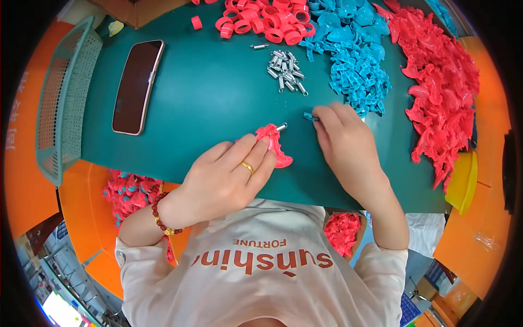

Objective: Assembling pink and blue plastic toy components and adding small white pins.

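Note:
My left hand [226, 174] lies over a red curved plastic piece [281, 157] on the green table, its fingers pressed on it and hiding part of it. A small metal spring [281, 127] sticks out from the piece's upper end. To the right, my right hand [344, 139] pinches a small blue plastic part [309, 116] between thumb and fingertips, just off the red piece. Beyond the hands lies a loose pile of silver springs [286, 70]. A heap of small blue plastic parts [357, 82] spreads behind my right hand.
Red plastic rings [267, 19] lie at the far edge. Red curved pieces [436, 87] are heaped along the right, near a yellow container [463, 182]. At left are a phone [138, 87] and a green basket [65, 98]. Red-and-blue pieces [131, 199] sit below the table's left edge.

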`<state>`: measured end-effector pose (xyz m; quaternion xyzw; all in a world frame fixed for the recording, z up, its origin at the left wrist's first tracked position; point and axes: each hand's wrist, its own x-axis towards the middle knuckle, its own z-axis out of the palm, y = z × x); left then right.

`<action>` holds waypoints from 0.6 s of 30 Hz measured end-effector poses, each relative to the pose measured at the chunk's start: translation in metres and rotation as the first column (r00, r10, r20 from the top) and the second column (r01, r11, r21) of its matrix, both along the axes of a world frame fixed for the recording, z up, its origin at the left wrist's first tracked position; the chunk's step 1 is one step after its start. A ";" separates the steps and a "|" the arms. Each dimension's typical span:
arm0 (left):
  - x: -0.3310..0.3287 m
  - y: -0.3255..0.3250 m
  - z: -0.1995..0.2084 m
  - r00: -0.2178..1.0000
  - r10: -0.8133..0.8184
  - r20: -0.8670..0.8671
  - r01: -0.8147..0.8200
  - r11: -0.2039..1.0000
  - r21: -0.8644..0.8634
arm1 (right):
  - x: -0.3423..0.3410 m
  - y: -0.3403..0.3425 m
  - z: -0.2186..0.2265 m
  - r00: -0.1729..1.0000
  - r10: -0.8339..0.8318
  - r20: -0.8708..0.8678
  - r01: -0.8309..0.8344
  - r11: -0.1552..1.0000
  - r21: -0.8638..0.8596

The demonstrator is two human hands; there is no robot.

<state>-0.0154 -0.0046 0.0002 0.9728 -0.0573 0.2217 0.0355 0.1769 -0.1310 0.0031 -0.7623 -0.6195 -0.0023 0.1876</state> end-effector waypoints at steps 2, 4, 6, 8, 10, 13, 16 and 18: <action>0.002 0.001 -0.003 1.000 0.007 -0.014 -0.008 1.000 -0.027 | -0.002 0.006 0.011 0.999 0.029 0.026 -0.026 0.995 -0.099; 0.002 0.003 -0.005 1.000 0.006 -0.030 -0.005 1.000 0.005 | -0.002 0.010 0.015 0.997 0.049 0.058 -0.037 0.980 -0.194; 0.003 0.001 -0.005 0.999 0.010 -0.046 -0.008 0.999 0.035 | 0.000 0.012 0.013 0.997 0.063 0.045 -0.055 0.984 -0.170; 0.005 -0.003 -0.003 0.997 0.037 -0.064 -0.035 0.999 0.035 | -0.016 0.015 0.005 0.994 -0.018 0.109 0.037 0.984 -0.173; 0.005 -0.003 -0.002 0.997 0.034 -0.068 -0.031 0.999 0.043 | -0.022 0.016 0.001 0.981 -0.096 0.170 0.126 0.977 -0.171; 0.004 -0.002 -0.003 0.997 0.032 -0.072 -0.029 0.999 0.046 | -0.017 0.019 -0.001 0.969 -0.046 0.244 0.086 0.984 -0.155; 0.003 -0.001 -0.003 0.997 0.034 -0.072 -0.031 0.999 0.041 | -0.007 0.015 0.001 0.980 -0.020 0.196 0.047 0.990 -0.132; 0.003 -0.001 -0.004 0.997 0.035 -0.071 -0.032 0.999 0.040 | -0.003 0.010 0.004 0.996 0.025 0.087 -0.019 0.998 -0.059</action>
